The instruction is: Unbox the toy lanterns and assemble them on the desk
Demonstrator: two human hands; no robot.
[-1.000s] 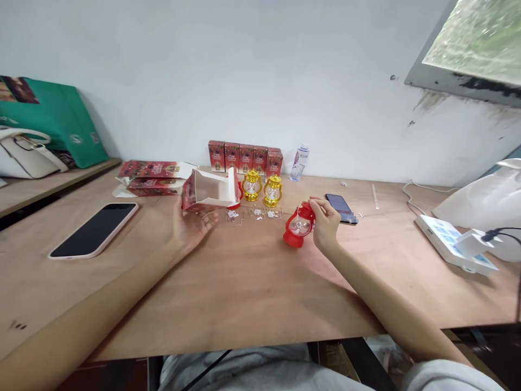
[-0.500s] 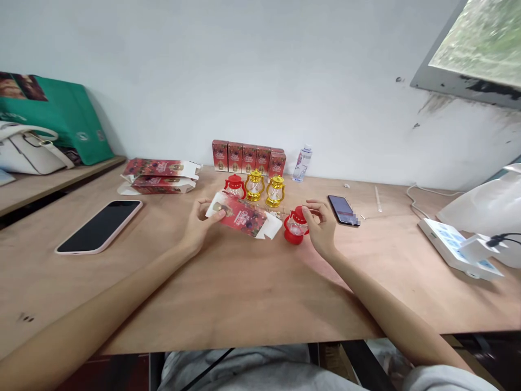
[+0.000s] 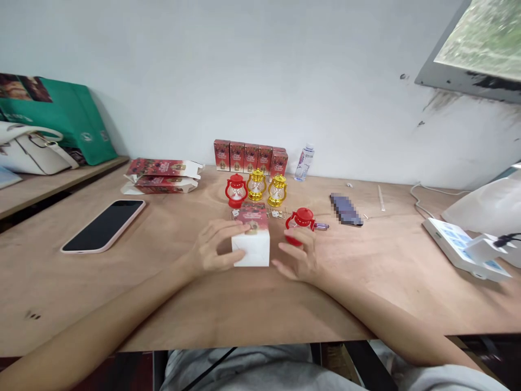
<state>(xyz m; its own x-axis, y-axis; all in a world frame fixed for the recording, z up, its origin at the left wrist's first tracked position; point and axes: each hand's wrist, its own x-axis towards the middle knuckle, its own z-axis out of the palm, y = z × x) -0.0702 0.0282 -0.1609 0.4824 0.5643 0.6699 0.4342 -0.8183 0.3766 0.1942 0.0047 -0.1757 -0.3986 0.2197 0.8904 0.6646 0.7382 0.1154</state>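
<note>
My left hand [image 3: 215,247] grips a red printed cardboard box [image 3: 253,217], its fingers on the printed side and its thumb on the white end flap facing me. The box is folded into shape; its far end cannot be seen well. My right hand [image 3: 300,259] is open, fingers apart, between the box and a red lantern [image 3: 304,217]. That lantern stands upright just behind the hand and is partly covered by it. Behind the box stand another red lantern [image 3: 236,190] and two gold lanterns, one in the middle [image 3: 256,184] and one to its right [image 3: 277,190].
Along the wall stands a row of red boxes [image 3: 244,156] beside a clear bottle [image 3: 304,163]. Flattened boxes [image 3: 163,175] lie at the back left. One phone [image 3: 103,226] is at the left, another phone [image 3: 345,209] at the right, near a white power strip [image 3: 466,250].
The flat, tilted box has been opened into shape and brought nearer, its white end facing me. My right hand has let go of the red lantern and moved left toward the box.
</note>
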